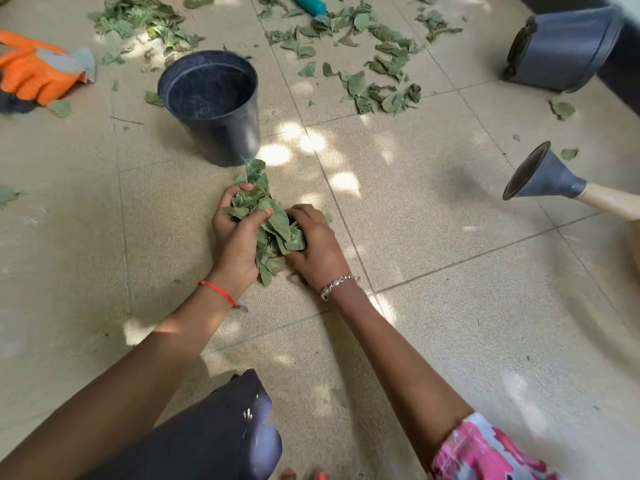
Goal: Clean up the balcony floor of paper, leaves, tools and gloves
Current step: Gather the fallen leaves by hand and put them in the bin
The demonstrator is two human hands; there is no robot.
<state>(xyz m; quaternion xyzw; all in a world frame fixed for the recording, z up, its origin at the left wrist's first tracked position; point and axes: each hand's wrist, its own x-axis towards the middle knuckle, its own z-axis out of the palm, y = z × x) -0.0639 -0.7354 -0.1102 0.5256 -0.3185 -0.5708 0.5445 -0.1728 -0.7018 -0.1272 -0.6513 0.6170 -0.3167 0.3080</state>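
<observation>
Leaves [273, 223], crumpled, matte green, bunched on textured beige floor [433, 271] near a round black plastic pot [228, 133]. Left hand [239, 233] and right hand [317, 247]: each grip curled round the bunch.

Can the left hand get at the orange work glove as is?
Probably not. The left hand has its grip full of green leaves, shared with the right hand. Beige tiled floor between it and the orange work glove looks free.
</observation>
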